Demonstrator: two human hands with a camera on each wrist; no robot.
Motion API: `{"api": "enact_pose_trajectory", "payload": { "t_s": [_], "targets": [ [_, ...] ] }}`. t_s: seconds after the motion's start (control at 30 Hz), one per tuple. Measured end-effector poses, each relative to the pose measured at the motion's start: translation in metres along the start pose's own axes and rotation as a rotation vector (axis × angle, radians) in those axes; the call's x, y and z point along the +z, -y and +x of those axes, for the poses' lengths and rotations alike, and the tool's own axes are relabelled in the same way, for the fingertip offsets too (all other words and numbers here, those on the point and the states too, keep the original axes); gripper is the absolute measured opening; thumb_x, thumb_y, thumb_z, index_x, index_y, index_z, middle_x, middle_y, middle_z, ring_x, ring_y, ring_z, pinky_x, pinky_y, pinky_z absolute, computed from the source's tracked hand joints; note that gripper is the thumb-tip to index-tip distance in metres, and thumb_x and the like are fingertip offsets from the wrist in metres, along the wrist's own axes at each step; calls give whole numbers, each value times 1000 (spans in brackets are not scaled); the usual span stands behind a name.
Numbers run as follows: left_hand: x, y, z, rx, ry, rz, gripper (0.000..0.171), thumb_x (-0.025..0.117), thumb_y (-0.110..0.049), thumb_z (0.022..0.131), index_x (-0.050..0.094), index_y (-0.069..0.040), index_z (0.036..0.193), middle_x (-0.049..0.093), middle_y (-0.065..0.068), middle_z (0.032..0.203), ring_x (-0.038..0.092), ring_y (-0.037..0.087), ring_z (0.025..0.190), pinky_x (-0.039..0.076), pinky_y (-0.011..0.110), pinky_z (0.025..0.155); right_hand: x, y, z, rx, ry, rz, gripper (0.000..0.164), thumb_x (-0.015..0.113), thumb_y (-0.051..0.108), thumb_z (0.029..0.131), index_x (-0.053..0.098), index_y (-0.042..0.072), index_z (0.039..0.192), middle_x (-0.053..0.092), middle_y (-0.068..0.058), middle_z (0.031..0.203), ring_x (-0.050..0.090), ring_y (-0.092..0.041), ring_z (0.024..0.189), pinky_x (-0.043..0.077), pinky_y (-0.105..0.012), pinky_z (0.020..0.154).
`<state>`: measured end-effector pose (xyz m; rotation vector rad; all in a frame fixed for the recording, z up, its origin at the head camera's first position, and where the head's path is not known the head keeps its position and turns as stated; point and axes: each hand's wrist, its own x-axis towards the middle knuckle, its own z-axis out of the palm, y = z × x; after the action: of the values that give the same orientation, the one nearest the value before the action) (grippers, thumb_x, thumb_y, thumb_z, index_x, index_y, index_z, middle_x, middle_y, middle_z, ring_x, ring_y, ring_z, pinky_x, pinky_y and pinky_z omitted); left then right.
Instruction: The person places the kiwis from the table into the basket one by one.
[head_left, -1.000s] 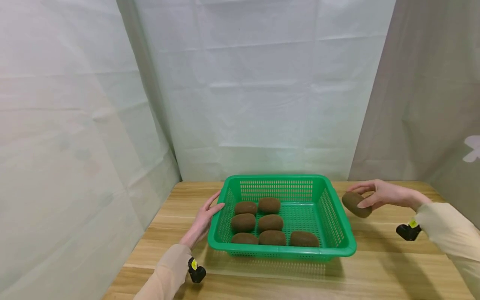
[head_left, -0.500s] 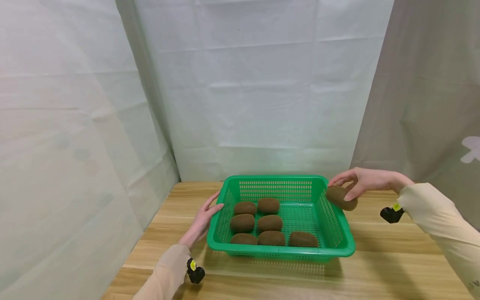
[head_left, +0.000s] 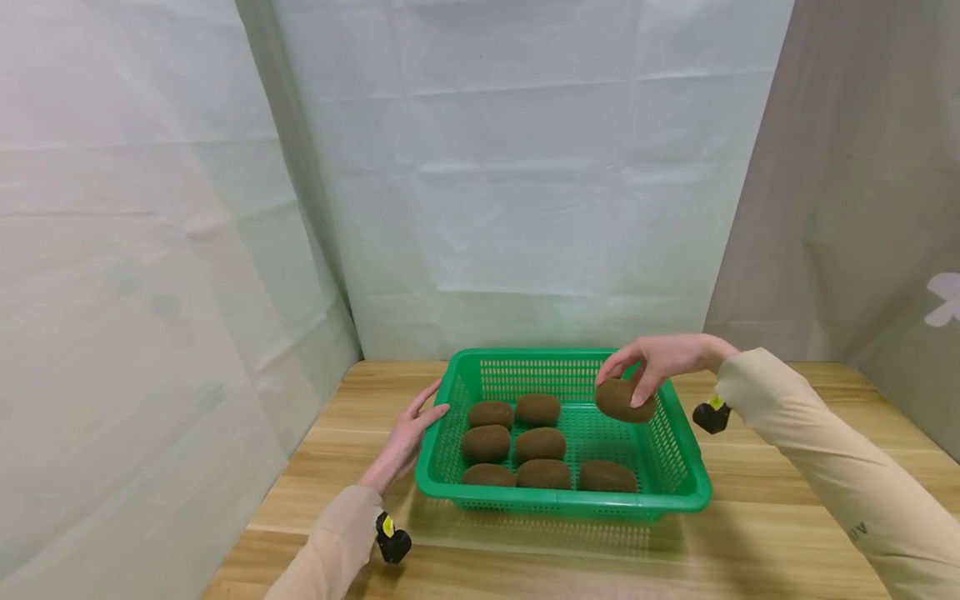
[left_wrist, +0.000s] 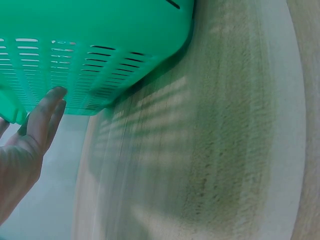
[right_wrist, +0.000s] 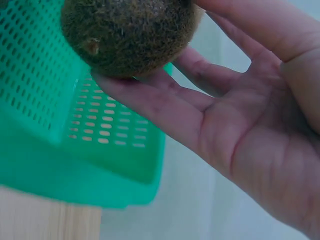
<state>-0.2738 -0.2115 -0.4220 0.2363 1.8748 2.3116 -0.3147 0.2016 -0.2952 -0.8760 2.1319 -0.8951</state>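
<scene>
My right hand (head_left: 660, 360) holds a brown, fuzzy kiwi (head_left: 624, 402) by its sides, over the right part of a green plastic basket (head_left: 555, 500). Close up in the right wrist view, fingers and thumb grip the kiwi (right_wrist: 127, 37), its small stem end showing. Inside the basket, several more kiwis lie in rows at the left and middle, with one kiwi (head_left: 607, 477) at the front right. My left hand (head_left: 405, 433) holds the basket's left side, thumb on the rim. From the left wrist, its fingers (left_wrist: 45, 117) lie along the slotted outer wall.
The basket stands on a wood-grain table (head_left: 540, 567). Pale cloth (head_left: 525, 208) hangs behind and to the left, and a greyer cloth (head_left: 847, 250) hangs on the right. A black wrist camera (head_left: 711, 415) sits below the right sleeve.
My right hand has carried the kiwi left from beside the basket, up past its right rim, to above its inside. The left hand and the basket have stayed in place.
</scene>
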Motion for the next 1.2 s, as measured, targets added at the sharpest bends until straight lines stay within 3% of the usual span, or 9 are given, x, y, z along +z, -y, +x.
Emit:
{"api": "enact_pose_trajectory", "payload": {
  "t_s": [0.17,0.33,0.53,0.77,1.2],
  "targets": [
    [2,0,0,-10,-4,-9,53,55,-16,92,34,-22,140,50,26,119,56,36,95,50,42,73,8,2,21,40,63,30,49,75,10,75,58,17,121,38,-11,129,50,-28,106,48,-39,76],
    [2,0,0,-10,3,-6,53,55,-16,92,35,-23,140,49,26,120,54,38,99,49,42,74,17,0,39,65,121,49,47,74,5,74,60,15,118,37,-13,129,51,-28,105,49,-39,75],
    [2,0,0,-18,-4,-4,52,56,-16,91,36,-23,140,51,26,118,54,39,97,50,42,72,28,-8,56,116,155,59,47,73,-1,74,61,14,117,38,-12,130,43,-28,114,50,-39,73],
    [2,0,-2,-11,-12,-3,53,56,-17,91,35,-22,140,54,22,114,56,36,95,50,41,72,34,-14,66,153,172,72,46,72,-3,73,62,13,115,37,-13,133,31,-29,123,50,-37,71],
    [1,-1,-5,-10,2,15,55,54,-18,92,31,-20,142,53,23,115,58,34,92,50,42,71,43,-28,75,212,180,98,46,71,-7,73,62,12,113,39,-11,128,39,-24,116,47,-30,57]
  ]
}}
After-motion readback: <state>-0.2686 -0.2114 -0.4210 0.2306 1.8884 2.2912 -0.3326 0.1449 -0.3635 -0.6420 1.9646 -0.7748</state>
